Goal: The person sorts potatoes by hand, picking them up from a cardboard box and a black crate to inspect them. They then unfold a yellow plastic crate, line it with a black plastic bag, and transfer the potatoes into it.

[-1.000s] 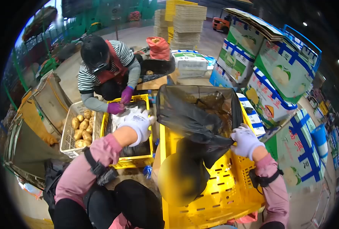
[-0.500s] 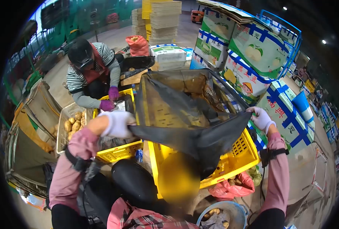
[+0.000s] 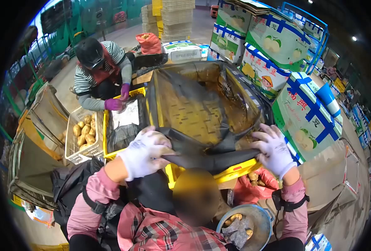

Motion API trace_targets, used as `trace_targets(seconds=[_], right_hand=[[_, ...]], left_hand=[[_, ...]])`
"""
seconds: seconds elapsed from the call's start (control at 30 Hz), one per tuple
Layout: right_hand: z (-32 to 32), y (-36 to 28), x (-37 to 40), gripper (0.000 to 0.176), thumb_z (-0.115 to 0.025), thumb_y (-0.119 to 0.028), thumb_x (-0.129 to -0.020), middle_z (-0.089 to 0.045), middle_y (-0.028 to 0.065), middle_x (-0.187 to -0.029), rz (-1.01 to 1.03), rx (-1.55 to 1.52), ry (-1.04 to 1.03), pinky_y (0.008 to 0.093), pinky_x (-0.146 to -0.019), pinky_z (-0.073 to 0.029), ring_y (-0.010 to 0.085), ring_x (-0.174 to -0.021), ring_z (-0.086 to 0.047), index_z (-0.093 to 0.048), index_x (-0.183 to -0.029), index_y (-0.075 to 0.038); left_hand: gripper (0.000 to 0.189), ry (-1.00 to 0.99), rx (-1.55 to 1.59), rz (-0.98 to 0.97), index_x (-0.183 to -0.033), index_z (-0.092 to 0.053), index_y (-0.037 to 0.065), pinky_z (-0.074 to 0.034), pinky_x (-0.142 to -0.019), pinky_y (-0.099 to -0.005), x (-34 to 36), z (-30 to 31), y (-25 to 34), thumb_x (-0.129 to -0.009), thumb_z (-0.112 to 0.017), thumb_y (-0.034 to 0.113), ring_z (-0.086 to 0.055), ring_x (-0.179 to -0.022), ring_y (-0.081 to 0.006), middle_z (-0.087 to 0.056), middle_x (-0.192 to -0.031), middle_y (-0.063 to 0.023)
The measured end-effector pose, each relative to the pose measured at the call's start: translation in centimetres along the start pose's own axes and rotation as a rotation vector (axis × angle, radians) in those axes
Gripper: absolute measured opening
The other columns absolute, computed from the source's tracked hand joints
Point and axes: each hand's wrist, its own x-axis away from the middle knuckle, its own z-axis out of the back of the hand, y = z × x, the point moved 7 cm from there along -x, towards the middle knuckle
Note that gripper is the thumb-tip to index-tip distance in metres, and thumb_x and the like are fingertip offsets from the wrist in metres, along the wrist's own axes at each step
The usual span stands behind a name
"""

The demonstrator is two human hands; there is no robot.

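Note:
A black mesh liner lies inside a yellow crate in front of me and is folded over its near rim. My left hand, in a white glove, has its fingers closed on the liner at the near left corner. At the near right corner my right hand, also gloved in white, holds the liner's edge with curled fingers. Through the dark mesh the crate's slotted floor shows, with no contents visible. A blurred round shape covers part of the view below the near rim.
A co-worker in purple gloves crouches at a second lined crate. A white basket of potatoes stands left. Stacked cartons rise on the right. A red sack and a blue-rimmed bucket sit near me.
Both my hands have come down and closer to the crate, lowering the raised liner edge over the near rim. The crate's inside shows more. The co-worker's hands have shifted slightly.

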Motion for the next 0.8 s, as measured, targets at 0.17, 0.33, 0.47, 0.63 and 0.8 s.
trace_targets(seconds=[0.17,0.33,0.47,0.63,0.8], right_hand=[[0.1,9.4,8.8,0.036,-0.062,0.002,-0.069,-0.059,0.0126,-0.126,-0.442,-0.452,0.272,0.0427,-0.107,-0.039,0.0333,-0.125,-0.051,-0.071,-0.101,-0.011],[-3.9,10.7,13.6,0.042,-0.053,0.008,-0.067,-0.057,0.0168,-0.130,-0.596,-0.745,0.367,0.0375,-0.105,-0.040,0.0301,-0.124,-0.052,-0.073,-0.101,-0.007],[-7.3,11.8,15.6,0.029,-0.057,0.004,-0.074,-0.057,0.0161,-0.127,-0.663,-0.914,0.341,0.0373,-0.105,-0.040,0.0287,-0.124,-0.052,-0.072,-0.097,-0.005],[-10.5,14.3,16.3,0.025,-0.059,-0.002,-0.076,-0.057,0.0167,-0.132,-0.739,-0.532,-0.006,0.0374,-0.104,-0.043,0.0334,-0.123,-0.053,-0.072,-0.096,-0.008],[0.6,17.0,8.8,0.016,-0.059,-0.012,-0.087,-0.068,0.0155,-0.089,-0.811,-0.280,0.351,0.0368,-0.080,-0.052,0.0298,-0.087,-0.067,-0.068,-0.096,-0.003]], left_hand=[[0.017,-0.096,0.392,0.394,-0.091,-0.071,0.005,-0.050,-0.079,-0.0389,4.5,1.9,0.2,-0.079,-0.077,0.016,-0.066,-0.078,-0.0288,-0.068,-0.079,-0.0097],[0.022,-0.263,0.213,0.101,-0.097,-0.075,0.014,-0.035,-0.109,-0.0492,7.8,-4.1,4.6,-0.078,-0.078,0.024,-0.065,-0.100,-0.0239,-0.070,-0.095,-0.0036],[0.031,-0.238,-0.042,0.122,-0.103,-0.075,0.016,-0.028,-0.113,-0.0518,8.4,-5.8,4.4,-0.077,-0.077,0.034,-0.058,-0.115,-0.0248,-0.066,-0.111,-0.0051],[0.040,-0.274,-0.122,0.156,-0.106,-0.073,0.011,-0.029,-0.112,-0.0482,8.5,-8.9,2.3,-0.078,-0.076,0.040,-0.050,-0.125,-0.0304,-0.060,-0.125,-0.0116],[0.024,0.020,0.473,0.723,-0.105,-0.073,0.007,-0.050,-0.069,-0.0266,8.0,-3.6,-8.2,-0.094,-0.065,0.026,-0.061,-0.075,-0.0098,-0.067,-0.084,-0.0014]])
